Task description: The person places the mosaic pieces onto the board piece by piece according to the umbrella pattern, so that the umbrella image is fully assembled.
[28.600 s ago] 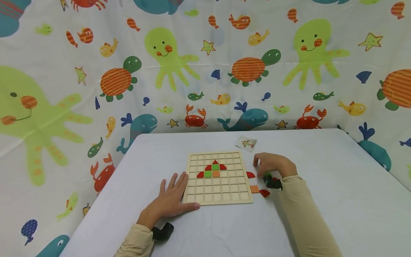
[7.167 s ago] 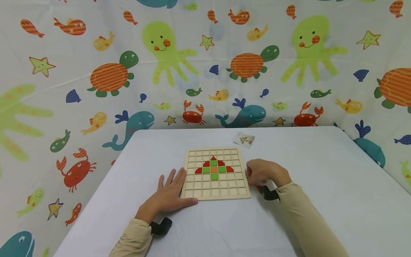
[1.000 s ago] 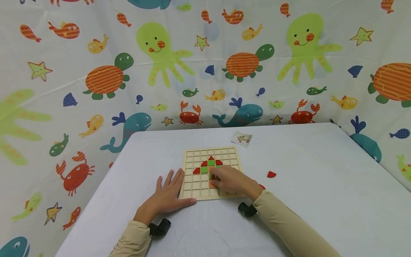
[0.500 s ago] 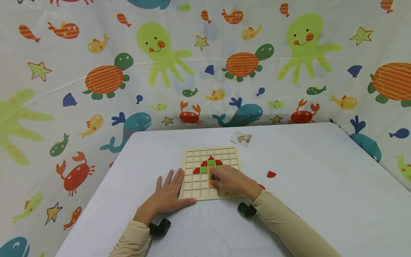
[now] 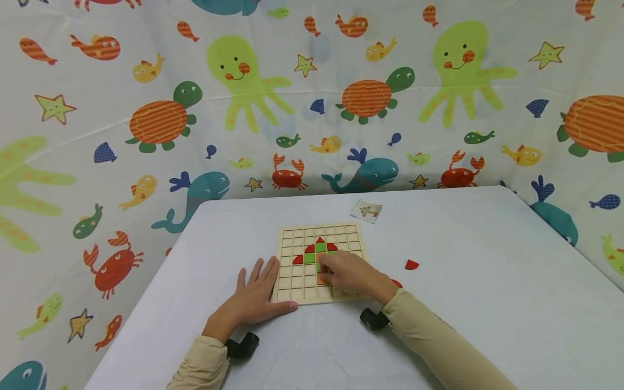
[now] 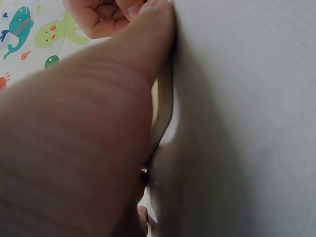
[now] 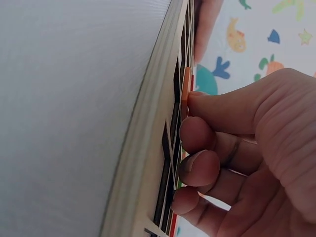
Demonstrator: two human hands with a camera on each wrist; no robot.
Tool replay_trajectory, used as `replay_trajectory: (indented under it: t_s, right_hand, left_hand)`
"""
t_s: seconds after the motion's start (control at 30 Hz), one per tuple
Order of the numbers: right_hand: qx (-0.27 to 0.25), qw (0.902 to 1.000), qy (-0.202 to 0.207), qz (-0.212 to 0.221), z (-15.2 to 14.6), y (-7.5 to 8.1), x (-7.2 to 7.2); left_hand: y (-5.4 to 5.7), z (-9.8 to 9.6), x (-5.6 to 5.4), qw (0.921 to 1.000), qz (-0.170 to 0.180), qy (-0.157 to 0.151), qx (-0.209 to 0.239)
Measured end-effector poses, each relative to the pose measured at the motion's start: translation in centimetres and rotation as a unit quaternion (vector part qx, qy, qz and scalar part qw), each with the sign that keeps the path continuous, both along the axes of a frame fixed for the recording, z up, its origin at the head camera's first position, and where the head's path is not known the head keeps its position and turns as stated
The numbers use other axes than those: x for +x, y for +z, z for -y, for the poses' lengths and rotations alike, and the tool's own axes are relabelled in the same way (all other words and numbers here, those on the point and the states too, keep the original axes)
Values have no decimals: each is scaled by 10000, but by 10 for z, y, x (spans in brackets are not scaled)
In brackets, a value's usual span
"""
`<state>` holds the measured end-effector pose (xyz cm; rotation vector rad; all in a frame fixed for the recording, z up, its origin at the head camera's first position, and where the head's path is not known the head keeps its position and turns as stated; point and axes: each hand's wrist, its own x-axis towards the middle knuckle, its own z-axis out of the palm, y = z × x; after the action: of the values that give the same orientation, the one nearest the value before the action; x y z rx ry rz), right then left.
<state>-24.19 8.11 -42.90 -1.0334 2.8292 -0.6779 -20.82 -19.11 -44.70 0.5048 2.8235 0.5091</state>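
A square wooden grid board [image 5: 297,281] lies on the white table. Red, green and orange flat tiles form a stepped pattern in its cells. My left hand [image 5: 255,298] rests flat along the board's left edge, fingers spread and thumb at the near corner. Over the board's middle, my right hand [image 5: 348,273] has curled fingers and pinches an orange square tile [image 7: 185,91] at a cell below the green ones. The thumb touches this tile in the right wrist view. Part of the pattern is hidden under the right hand. The left wrist view shows mostly wrist and thumb.
A red quarter-round tile [image 5: 411,265] lies right of the board. Another red piece [image 5: 397,283] shows partly behind the right wrist. A small printed pattern card [image 5: 366,211] sits beyond the board. Behind the table hangs a sea-animal curtain [image 5: 312,108].
Since the oldest frame, green, orange and red tiles have been added to the board, and fewer lie beside it. My right hand moved left onto the board; in the last second it hardly moves.
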Motion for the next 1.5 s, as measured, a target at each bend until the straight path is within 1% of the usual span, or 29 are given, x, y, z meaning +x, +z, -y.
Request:
replay_trajectory:
  t_s: [0.17,0.33,0.53,0.63,0.77,0.9,1.13,1.33,1.4,1.5]
  right_hand:
    - [-127,9998,108,76,-1,0,-1]
    - [-262,9989,144,359,-7,3,-4]
    - [-291,9975,60,640,-23,15,-10]
    - [-152,9968,4,782,-34,22,-13]
    - [53,9944,-215,1035,-50,32,-17]
    - [96,9908,-487,1261,-66,41,-21]
    - [263,9840,-1054,1411,-92,54,-25]
    - [562,9745,-1478,1592,-117,58,-26]
    - [668,9664,-1704,1802,-124,58,-25]
    - [818,9492,-2104,2195,-133,58,-23]
  left_hand:
    - [0,0,1,10000,0,0,27]
    - [-1,0,1,10000,-20,6,29]
    - [-2,0,1,10000,-33,26,-6]
    - [-2,0,1,10000,-28,27,12]
    - [0,0,3,10000,-24,6,65]
    - [1,0,3,10000,-20,5,83]
    - [0,1,3,9999,63,66,95]
    - [-1,2,2,9999,19,26,106]
    - [-1,2,2,9999,19,28,108]
    - [0,2,2,9999,33,49,97]
